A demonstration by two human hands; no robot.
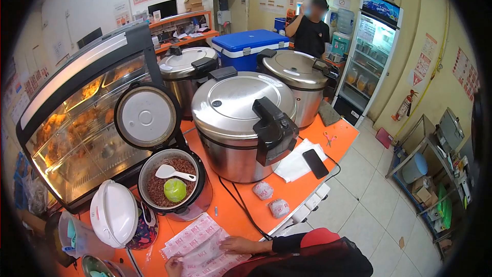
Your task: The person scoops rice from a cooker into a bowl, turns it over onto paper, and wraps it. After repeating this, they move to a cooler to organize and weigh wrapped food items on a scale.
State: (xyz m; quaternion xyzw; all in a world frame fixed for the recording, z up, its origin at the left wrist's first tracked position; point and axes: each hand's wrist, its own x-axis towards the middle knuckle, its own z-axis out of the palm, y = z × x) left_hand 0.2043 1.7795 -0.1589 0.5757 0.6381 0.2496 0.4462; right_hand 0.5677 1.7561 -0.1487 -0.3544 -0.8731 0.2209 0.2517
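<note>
Pink-and-white printed wrapping paper lies creased on the orange counter at the bottom of the view. My left hand, partly cut off by the frame, pinches its lower left edge. At the right edge of the paper, my right hand grips it with the fingers pointing left. Just beyond stands an open rice cooker of brownish rice. A white rice paddle and a lime-green scoop or cup rest on the rice. Two wrapped round bundles sit to the right.
Large steel rice cookers stand behind, near a blue cooler box. A heated display case with fried food is left. A phone, white cloth, scissors and black cables share the counter. Another person stands behind.
</note>
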